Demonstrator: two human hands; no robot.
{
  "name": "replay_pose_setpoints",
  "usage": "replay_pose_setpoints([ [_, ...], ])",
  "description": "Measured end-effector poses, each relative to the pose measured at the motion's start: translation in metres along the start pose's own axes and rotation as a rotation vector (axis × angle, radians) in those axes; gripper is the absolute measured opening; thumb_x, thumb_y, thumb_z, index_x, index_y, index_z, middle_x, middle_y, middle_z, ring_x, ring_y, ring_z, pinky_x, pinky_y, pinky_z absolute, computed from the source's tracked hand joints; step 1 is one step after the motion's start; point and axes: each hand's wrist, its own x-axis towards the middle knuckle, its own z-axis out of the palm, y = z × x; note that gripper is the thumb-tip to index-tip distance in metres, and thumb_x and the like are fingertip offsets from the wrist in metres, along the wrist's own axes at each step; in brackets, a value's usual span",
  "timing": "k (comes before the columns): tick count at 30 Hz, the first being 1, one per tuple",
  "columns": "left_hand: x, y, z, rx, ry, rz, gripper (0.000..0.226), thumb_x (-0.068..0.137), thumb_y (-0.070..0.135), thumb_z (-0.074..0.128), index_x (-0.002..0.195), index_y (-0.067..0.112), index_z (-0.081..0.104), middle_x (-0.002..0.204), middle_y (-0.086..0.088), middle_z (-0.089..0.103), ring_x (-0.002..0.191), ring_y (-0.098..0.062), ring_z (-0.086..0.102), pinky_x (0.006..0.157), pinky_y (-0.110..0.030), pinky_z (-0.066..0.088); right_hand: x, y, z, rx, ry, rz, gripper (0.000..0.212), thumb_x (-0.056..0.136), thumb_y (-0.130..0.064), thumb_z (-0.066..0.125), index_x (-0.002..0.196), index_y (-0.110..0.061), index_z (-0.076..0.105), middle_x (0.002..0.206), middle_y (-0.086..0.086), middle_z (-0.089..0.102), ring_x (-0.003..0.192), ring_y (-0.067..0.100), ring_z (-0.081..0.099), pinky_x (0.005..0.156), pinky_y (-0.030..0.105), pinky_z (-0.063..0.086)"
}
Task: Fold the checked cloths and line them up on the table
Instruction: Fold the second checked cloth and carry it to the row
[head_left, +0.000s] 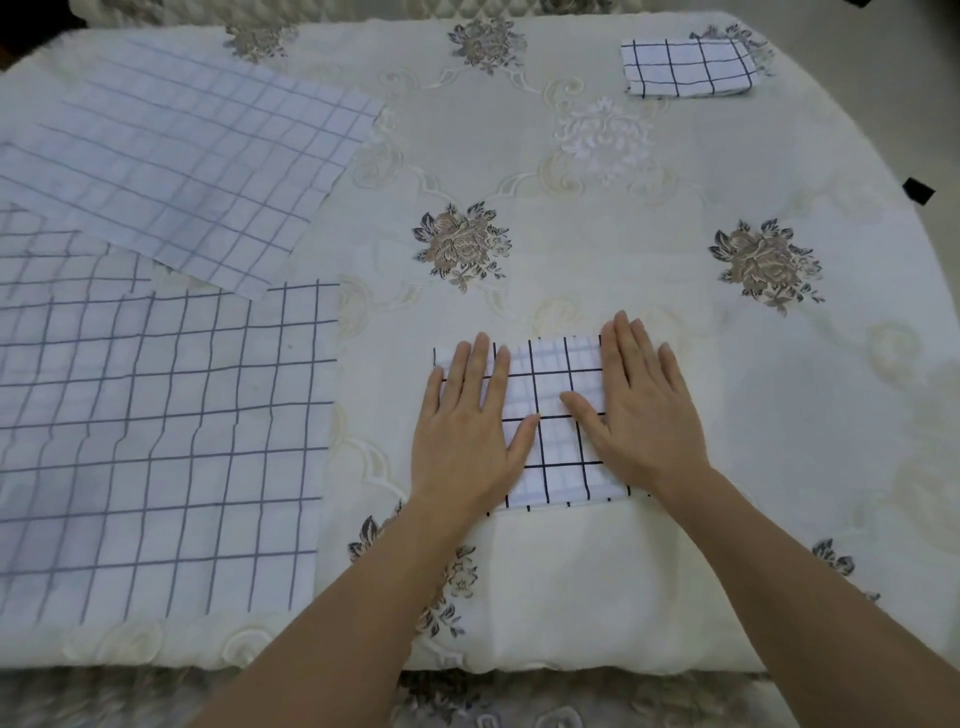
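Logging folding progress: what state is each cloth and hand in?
Dark-checked white cloth under the hands: folded, pressed flat.
Dark-checked white cloth at the far right: folded, untouched.
Pale grey-checked cloth at far left: unfolded, overlapping the near one.
Grey-checked cloth at near left: unfolded, spread flat.
Left hand: flat, pressing cloth.
Right hand: flat, pressing cloth.

— How is the left hand (467, 431) held?
— It is laid flat, palm down, with the fingers stretched forward and slightly spread.
— And the right hand (639, 410)?
— It is laid flat likewise, just beside the left. The thumbs are pointed toward each other, not touching. The left forearm (332, 623) and the right forearm (810, 587) are bared and angled inward.
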Motion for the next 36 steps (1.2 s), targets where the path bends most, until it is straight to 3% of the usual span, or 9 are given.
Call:
replay_pose_setpoints([
  [5, -0.012, 0.009, -0.008, -0.014, 0.011, -0.018, 0.079, 0.099, 0.060, 0.016, 0.158, 0.009, 0.003, 0.166, -0.009, -0.005, 0.153, -0.022, -0.008, 0.124, -0.046, 0.005, -0.016, -0.013, -0.010, 0.058, 0.032, 0.073, 0.090, 0.094, -0.071, 0.007, 0.159, -0.008, 0.002, 0.167, 0.009, -0.005, 0.154, 0.021, -0.008, 0.125, 0.045, -0.001],
  [10, -0.027, 0.016, 0.000, -0.007, -0.029, 0.034, 0.080, 0.098, 0.060, 0.013, 0.158, 0.008, 0.003, 0.166, -0.007, -0.007, 0.153, -0.018, -0.010, 0.124, -0.045, 0.005, -0.047, -0.029, 0.005, 0.050, 0.036, -0.032, 0.086, 0.099, -0.067, 0.017, 0.157, -0.004, 0.015, 0.167, 0.011, 0.007, 0.154, 0.022, 0.002, 0.125, 0.044, 0.010],
  [20, -0.028, 0.018, -0.005, -0.020, -0.042, 0.026, 0.081, 0.099, 0.062, 0.016, 0.158, 0.009, -0.003, 0.166, -0.006, -0.013, 0.152, -0.019, -0.014, 0.124, -0.046, 0.005, -0.062, 0.003, -0.010, -0.026, 0.018, 0.119, 0.087, 0.098, -0.069, 0.012, 0.159, -0.007, 0.004, 0.167, 0.008, -0.001, 0.154, 0.021, -0.001, 0.124, 0.049, 0.008],
  [23, -0.028, 0.019, -0.005, -0.042, -0.039, 0.023, 0.080, 0.098, 0.060, 0.017, 0.158, 0.010, -0.001, 0.166, -0.006, -0.011, 0.152, -0.019, -0.013, 0.124, -0.045, 0.004, -0.049, -0.025, -0.013, 0.023, 0.071, 0.002, 0.083, 0.100, -0.063, 0.017, 0.158, -0.005, 0.011, 0.167, 0.009, 0.004, 0.154, 0.020, 0.001, 0.125, 0.044, 0.005],
  [27, -0.028, 0.018, -0.007, -0.036, -0.062, 0.012, 0.078, 0.096, 0.050, 0.022, 0.157, 0.010, -0.005, 0.165, -0.005, -0.014, 0.152, -0.017, -0.016, 0.124, -0.046, 0.008, -0.019, -0.053, -0.003, 0.130, -0.010, -0.086, 0.085, 0.098, -0.066, 0.008, 0.159, -0.008, 0.006, 0.167, 0.007, 0.000, 0.154, 0.017, -0.007, 0.125, 0.039, 0.003],
  [30, -0.028, 0.017, -0.005, -0.035, -0.052, 0.015, 0.077, 0.099, 0.057, 0.016, 0.157, 0.011, -0.007, 0.165, -0.004, -0.016, 0.151, -0.016, -0.018, 0.124, -0.045, 0.004, -0.013, -0.035, 0.002, 0.077, -0.036, -0.100, 0.086, 0.096, -0.069, 0.002, 0.159, -0.011, 0.004, 0.167, 0.004, -0.002, 0.153, 0.014, -0.008, 0.125, 0.038, 0.003],
  [36, -0.028, 0.017, -0.005, -0.010, -0.058, 0.020, 0.080, 0.100, 0.062, 0.014, 0.157, 0.011, -0.009, 0.165, -0.005, -0.017, 0.151, -0.017, -0.019, 0.124, -0.045, 0.005, -0.016, 0.011, -0.006, 0.042, -0.024, 0.086, 0.082, 0.097, -0.068, 0.007, 0.159, -0.016, -0.005, 0.167, -0.003, -0.011, 0.152, 0.010, -0.014, 0.125, 0.041, 0.000],
])
